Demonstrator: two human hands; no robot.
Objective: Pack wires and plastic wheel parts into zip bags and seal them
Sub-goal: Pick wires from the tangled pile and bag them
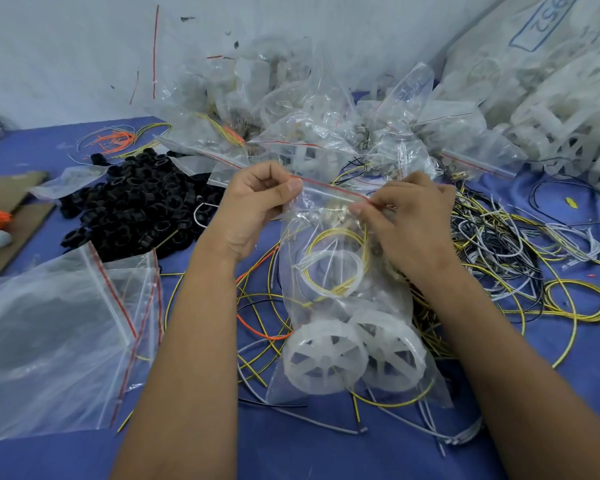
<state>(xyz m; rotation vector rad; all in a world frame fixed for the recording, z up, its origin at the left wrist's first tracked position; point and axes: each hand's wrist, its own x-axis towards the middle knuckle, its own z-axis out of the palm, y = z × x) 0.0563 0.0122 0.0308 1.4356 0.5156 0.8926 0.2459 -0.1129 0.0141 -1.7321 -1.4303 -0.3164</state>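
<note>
Blue worktop spread under everything, littered with loose wires to the right of the held zip bag and a heap of black rings to its left; behind the zip bag, against the wall, a mound of filled bags; to its left and nearer the camera, a stack of empty bags lying flat; zip bag itself hanging upright between both hands, long axis running from the red seal strip at the top down to two white plastic wheels resting side by side at the bottom; above the wheels, inside the zip bag, a coil of yellow and white wire; seal strip lying crosswise, left end slightly higher, right end dipping toward the right hand; left hand curled, thumb and forefinger pinching the strip's left end; right hand curled likewise, pinching the right end, both equally near; probably a press-and-slide along that crosswise line called for next, from one pinch toward the other; whether the strip is already partly closed, impossible to tell.
</note>
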